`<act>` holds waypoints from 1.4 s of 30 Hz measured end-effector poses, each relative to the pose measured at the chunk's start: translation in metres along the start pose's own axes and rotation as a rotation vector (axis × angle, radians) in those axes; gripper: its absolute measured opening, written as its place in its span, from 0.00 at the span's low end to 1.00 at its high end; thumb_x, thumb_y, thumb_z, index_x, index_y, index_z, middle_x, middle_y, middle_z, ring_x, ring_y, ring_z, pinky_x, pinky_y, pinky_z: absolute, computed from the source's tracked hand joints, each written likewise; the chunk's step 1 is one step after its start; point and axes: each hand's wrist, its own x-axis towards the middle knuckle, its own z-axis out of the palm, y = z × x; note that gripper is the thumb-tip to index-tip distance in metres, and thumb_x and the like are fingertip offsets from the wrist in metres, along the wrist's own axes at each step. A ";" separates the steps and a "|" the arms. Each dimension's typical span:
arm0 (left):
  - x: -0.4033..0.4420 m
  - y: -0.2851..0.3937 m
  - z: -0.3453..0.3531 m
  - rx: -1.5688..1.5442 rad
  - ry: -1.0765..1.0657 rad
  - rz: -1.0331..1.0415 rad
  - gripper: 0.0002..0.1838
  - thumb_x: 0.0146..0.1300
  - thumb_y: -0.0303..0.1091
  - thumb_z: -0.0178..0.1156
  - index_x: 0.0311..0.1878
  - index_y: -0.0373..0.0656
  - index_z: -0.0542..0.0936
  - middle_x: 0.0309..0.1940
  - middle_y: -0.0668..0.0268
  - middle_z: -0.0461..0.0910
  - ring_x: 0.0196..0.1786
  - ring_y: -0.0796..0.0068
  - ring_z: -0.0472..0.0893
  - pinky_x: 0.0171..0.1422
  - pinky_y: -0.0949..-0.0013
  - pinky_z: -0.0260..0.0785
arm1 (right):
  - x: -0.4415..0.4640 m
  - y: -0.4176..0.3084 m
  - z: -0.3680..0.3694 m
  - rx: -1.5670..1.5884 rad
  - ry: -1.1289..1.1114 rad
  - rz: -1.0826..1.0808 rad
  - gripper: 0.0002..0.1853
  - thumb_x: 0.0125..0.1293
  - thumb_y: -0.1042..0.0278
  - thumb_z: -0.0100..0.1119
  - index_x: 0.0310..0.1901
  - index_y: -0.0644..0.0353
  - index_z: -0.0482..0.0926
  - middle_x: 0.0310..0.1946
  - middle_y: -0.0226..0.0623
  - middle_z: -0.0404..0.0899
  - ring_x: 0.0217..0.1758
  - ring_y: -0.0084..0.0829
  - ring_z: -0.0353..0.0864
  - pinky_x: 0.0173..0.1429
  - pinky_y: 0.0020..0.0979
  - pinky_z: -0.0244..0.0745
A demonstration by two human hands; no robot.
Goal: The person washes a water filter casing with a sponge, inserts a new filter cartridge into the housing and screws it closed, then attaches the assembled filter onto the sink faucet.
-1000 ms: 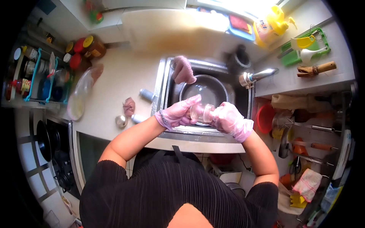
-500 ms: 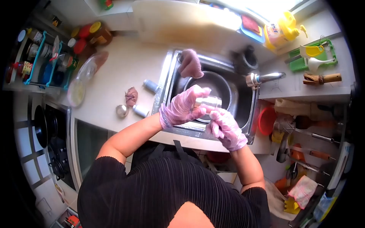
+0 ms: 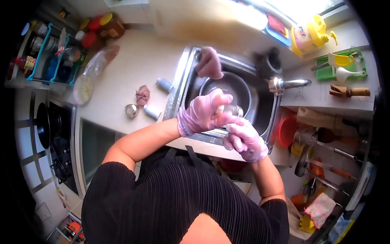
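Observation:
My left hand (image 3: 206, 112), in a thin translucent pinkish glove, is closed around a small clear glass jar (image 3: 235, 110) above the sink. The jar lies tilted on its side, one end pointing right. Just below and to the right of it is my right hand (image 3: 245, 140), gloved the same way, fingers curled in and close against the jar. Whatever those fingers may hold is hidden. Under the hands a round metal basin (image 3: 248, 94) sits in the steel sink (image 3: 275, 116). A wet pinkish cloth (image 3: 209, 64) hangs over the sink's back left corner.
Left of the sink lie two pale cylindrical containers (image 3: 152, 112), a crumpled brownish cloth (image 3: 142, 95) and a round metal piece (image 3: 131, 110). The faucet (image 3: 290, 83) and a dark stone mortar (image 3: 271, 65) stand right. A yellow detergent bottle (image 3: 310, 34) is behind.
The jar has turned slightly and more of its end sits inside my left hand. Both hands stay close together over the sink. The whole view has shifted slightly.

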 end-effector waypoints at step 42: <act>0.004 -0.027 -0.027 -1.738 0.260 -1.008 0.27 0.77 0.43 0.47 0.71 0.36 0.60 0.59 0.52 0.71 0.51 0.58 0.80 0.58 0.60 0.77 | 0.067 -0.012 -0.042 -0.240 0.426 -0.712 0.19 0.71 0.57 0.58 0.55 0.63 0.77 0.47 0.41 0.81 0.40 0.22 0.76 0.52 0.25 0.70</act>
